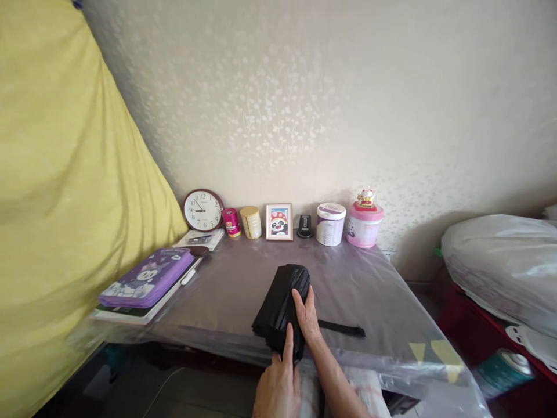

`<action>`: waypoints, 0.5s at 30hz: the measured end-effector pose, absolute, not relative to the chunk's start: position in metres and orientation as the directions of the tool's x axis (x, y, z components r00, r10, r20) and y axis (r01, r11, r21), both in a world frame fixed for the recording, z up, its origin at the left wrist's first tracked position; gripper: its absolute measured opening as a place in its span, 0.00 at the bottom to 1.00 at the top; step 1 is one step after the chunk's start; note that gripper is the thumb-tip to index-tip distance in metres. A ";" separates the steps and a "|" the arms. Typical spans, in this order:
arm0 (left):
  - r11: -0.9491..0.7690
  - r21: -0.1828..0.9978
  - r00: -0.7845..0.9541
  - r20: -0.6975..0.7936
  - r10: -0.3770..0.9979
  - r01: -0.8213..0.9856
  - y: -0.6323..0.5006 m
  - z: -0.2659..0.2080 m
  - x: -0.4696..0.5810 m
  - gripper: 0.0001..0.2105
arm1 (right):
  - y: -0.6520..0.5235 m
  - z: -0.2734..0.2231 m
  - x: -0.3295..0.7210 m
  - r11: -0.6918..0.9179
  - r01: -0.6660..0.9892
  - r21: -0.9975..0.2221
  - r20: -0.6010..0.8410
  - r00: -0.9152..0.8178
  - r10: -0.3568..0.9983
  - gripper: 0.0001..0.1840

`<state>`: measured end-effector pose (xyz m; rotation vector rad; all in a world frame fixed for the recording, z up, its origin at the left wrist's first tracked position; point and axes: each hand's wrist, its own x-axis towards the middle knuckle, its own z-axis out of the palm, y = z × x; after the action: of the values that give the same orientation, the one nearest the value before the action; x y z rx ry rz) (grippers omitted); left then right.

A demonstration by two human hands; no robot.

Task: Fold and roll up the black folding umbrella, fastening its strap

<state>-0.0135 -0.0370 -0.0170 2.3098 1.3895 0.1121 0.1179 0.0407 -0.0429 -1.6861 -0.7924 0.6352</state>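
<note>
A black folding umbrella (278, 305), its fabric bunched in folds, lies at a slant over the table's near edge. My left hand (276, 386) is closed round its near end, the index finger stretched along the fabric. The handle itself is hidden by that hand. Higher up, my right hand (307, 313) grips the right side of the folds, with thumb and fingers against the cloth. A loose black strap (342, 328) sticks out to the right across the tabletop.
The plastic-covered table (357, 284) carries a purple case (148, 277) on books at left. Along the wall stand a clock (203, 210), tins, a picture frame (279, 222), a black stand (305, 226) and two tubs (331, 225). A yellow curtain (65, 203) hangs at left.
</note>
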 end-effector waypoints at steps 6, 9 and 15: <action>-0.454 0.256 0.507 -0.210 0.836 0.853 -0.037 0.000 -0.005 0.33 | 0.039 -0.042 0.123 -0.119 0.163 -0.979 0.022 0.670 0.742 0.42; -0.461 0.174 0.492 -0.252 0.834 0.870 -0.038 0.014 0.000 0.37 | 0.038 -0.043 0.124 -0.063 0.192 -0.979 0.084 0.670 0.737 0.38; -0.479 0.068 0.479 -0.259 0.839 0.875 -0.044 0.027 0.008 0.36 | 0.032 -0.031 0.123 -0.094 -0.040 -0.995 -0.094 0.723 0.685 0.45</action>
<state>0.0078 -0.0442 0.0268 2.5330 1.4856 -0.2823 0.1229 0.0320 -0.0312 -1.5609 -0.5420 0.6587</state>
